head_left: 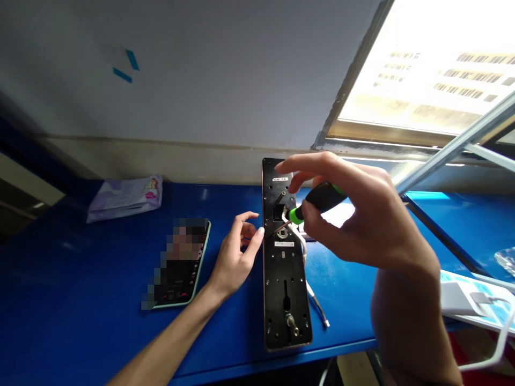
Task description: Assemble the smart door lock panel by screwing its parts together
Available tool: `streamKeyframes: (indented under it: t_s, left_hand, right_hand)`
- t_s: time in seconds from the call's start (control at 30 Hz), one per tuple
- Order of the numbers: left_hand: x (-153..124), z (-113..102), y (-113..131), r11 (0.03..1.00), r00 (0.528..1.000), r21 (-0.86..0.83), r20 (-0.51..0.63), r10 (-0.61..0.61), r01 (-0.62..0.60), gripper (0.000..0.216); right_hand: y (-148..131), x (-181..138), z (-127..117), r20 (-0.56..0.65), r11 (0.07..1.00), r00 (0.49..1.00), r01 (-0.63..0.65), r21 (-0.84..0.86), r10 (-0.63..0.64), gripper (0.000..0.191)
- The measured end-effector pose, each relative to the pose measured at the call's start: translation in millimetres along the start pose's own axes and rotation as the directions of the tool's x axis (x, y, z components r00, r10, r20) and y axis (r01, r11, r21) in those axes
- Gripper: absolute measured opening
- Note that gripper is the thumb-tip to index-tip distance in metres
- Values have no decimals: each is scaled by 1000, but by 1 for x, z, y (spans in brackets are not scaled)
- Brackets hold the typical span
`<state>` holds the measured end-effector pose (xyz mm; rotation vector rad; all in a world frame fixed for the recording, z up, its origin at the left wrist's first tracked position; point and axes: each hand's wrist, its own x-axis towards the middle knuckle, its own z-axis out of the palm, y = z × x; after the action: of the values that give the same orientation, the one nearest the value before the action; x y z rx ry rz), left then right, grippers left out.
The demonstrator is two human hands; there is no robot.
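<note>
A long black panel [283, 271], which looks like the back of an electronic door lock, lies on a blue table. Metal posts, screw holes and small labels show on it, and a white cable [302, 247] runs along its right side to a small plug. My right hand [354, 209] grips a black and green screwdriver [322, 199] over the panel; its thin shaft slants down-left to the panel, left of a round fitting. Beside the panel's left edge is my left hand [238, 252], fingers loosely curved and apart, its thumb tip at that edge.
A phone [181, 268] with its screen lit, partly blurred, lies to the left. Behind it rests a pale plastic packet [125, 197]. On the right are a white charger [458, 297] with a cord and a slanting metal frame [450, 145]. Wall and bright window stand behind.
</note>
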<state>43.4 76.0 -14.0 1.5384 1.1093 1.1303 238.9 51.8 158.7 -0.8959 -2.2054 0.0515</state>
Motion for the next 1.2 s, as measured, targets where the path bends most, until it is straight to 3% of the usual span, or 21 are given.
streamKeyframes:
  t_s: [0.07,0.2,0.27,0.47,0.6,0.7,0.87,1.1,1.2]
  left_hand:
    - [-2,1,4,999,998,-42,60,14,-12,48]
    - [-4,2,5,999,991,-50,134,29,-22,61]
    - [-4,3,4,999,992,-46,125,30,-25,63]
    - [-4,5,5,994,992,-105,127,27,-14,60]
    - [-6,5,4,994,992,-106,122,20,-7,59]
    - [-6,5,5,995,993,-99,114,24,-13,58]
    - [-5,3,8,996,991,-90,132,13,-1,54]
    - [-6,4,9,997,992,-4,104,72,-72,37]
    - [-6,4,12,996,991,10,100,89,-91,36]
  right_hand:
    - [1,0,-1,1,1000,1000,6,11,-7,43]
    - [3,0,-1,-27,998,999,-34,-54,33,11]
    - [3,0,-2,-37,997,999,-37,-69,35,9]
    - [-1,-1,-2,8,999,999,-33,6,33,46]
    - [2,-1,1,-42,999,999,-22,-40,20,19]
    - [3,0,2,-47,999,999,-24,-45,22,13]
    - [3,-1,2,-22,1000,1000,0,25,1,48]
    - [6,1,1,-35,999,999,-26,-32,25,13]
    - [4,-1,1,-29,1000,999,-28,-12,28,29]
